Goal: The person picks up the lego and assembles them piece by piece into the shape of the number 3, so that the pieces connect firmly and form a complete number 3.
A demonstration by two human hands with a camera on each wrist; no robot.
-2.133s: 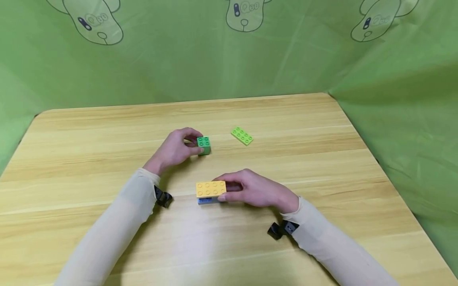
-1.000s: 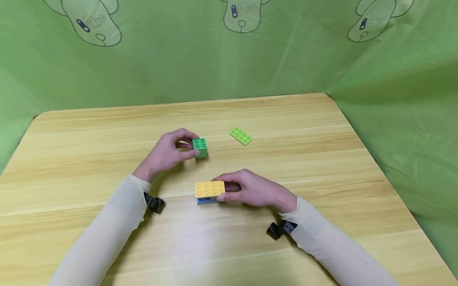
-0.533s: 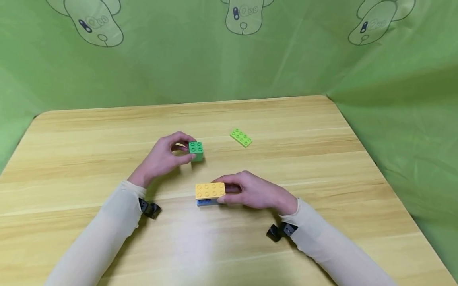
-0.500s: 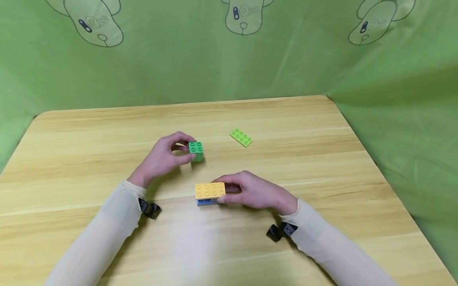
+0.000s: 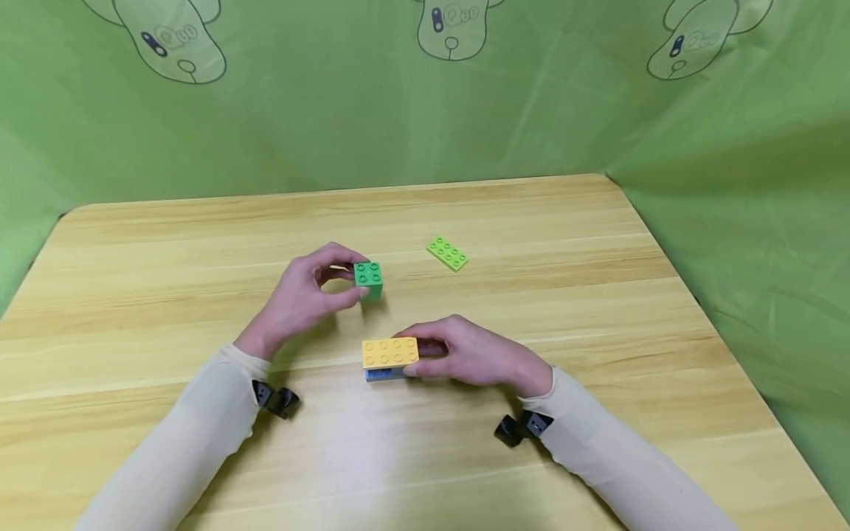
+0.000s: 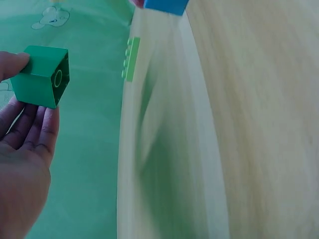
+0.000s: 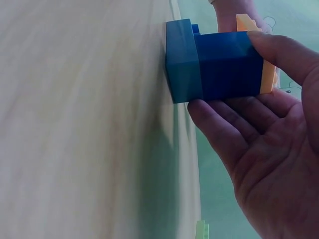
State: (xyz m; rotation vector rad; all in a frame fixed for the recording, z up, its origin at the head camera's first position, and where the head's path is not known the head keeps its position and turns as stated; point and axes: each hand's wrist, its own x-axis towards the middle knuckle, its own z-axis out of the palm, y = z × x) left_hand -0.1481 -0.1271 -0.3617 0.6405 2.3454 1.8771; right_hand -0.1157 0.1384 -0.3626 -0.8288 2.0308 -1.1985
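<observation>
In the head view, my left hand (image 5: pixel 302 291) pinches a square green toy brick (image 5: pixel 368 280) with studs on top between thumb and fingers. The left wrist view shows this brick raised off the table, its hollow underside partly visible. Nearer my body, my right hand (image 5: pixel 481 350) grips a small stack from its right side. A yellow eight-stud plate (image 5: pixel 390 352) tops the stack. Under it is a dark blue brick (image 7: pixel 229 67), pinched by thumb and fingers, on a lighter blue brick (image 7: pixel 183 62). An opening with blue studs shows beneath the plate's left end.
A lime-green eight-stud plate (image 5: pixel 447 254) lies on the wooden table (image 5: pixel 564 258), beyond both hands. Green cloth (image 5: pixel 332 118) with printed animal heads hangs behind the table and along its right side. Each wrist wears a small black device (image 5: pixel 275 398).
My left hand has drawn the green brick a little left and toward my body, then shifted it slightly right in the last half second. My right hand and its stack stay in place.
</observation>
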